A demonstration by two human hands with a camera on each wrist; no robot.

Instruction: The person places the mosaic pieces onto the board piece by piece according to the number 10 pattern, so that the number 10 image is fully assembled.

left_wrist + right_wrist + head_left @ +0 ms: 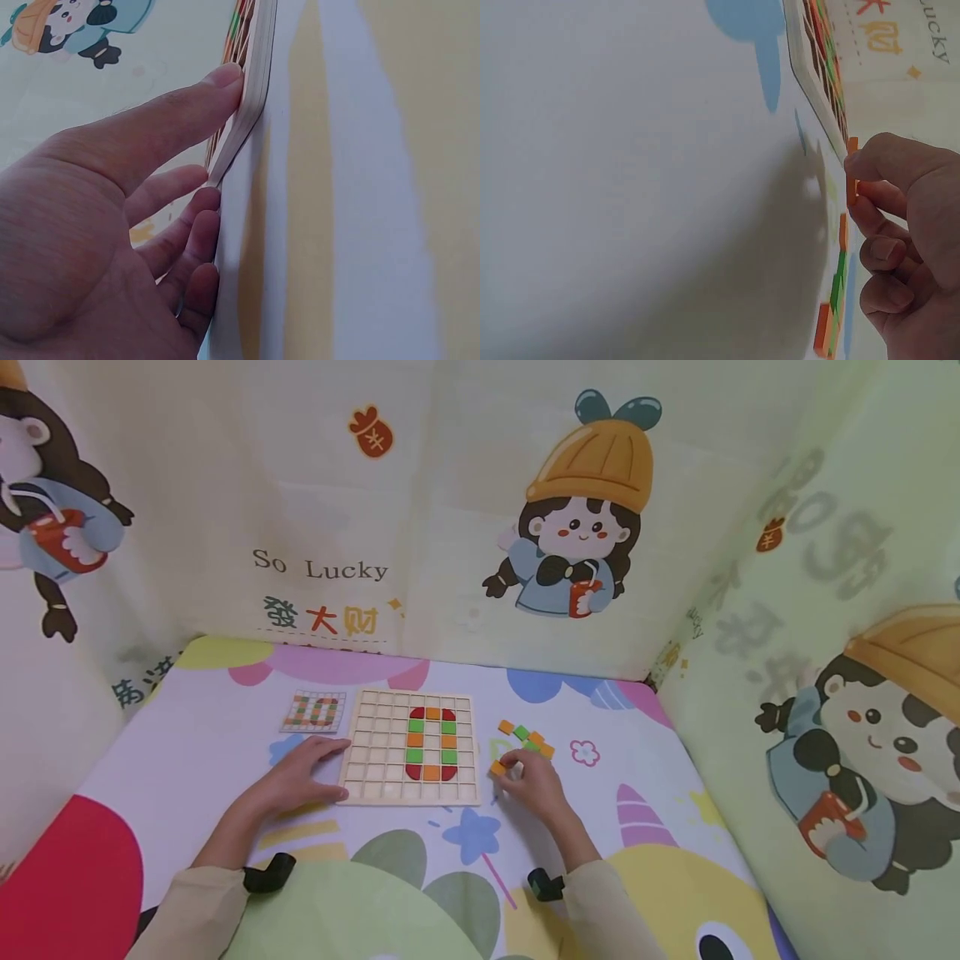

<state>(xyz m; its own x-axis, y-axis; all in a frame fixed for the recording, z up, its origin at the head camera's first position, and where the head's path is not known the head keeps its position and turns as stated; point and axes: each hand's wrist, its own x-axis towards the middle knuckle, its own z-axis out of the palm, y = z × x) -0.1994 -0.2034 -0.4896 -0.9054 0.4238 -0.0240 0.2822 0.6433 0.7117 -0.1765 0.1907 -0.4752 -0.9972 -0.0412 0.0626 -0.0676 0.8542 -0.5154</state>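
Observation:
A square wooden grid board [382, 789] lies on the table, with red, green and orange tiles forming a 0 in its right half. My left hand [300, 774] rests at its left edge, thumb and forefinger spread apart. In the left wrist view, the thumb [180, 124] touches the board's edge and the other fingers lie loosely bent beside it. To the right of the board, my right hand [534, 783] pinches an orange tile [851, 176] between thumb and fingers. Several loose orange and green tiles [521, 732] lie just beyond that hand.
A small pattern card [288, 725] showing a coloured 10 lies left of the board. The table is covered by a cartoon-print cloth [615, 727]. Printed curtains [450, 527] stand at the back and both sides.

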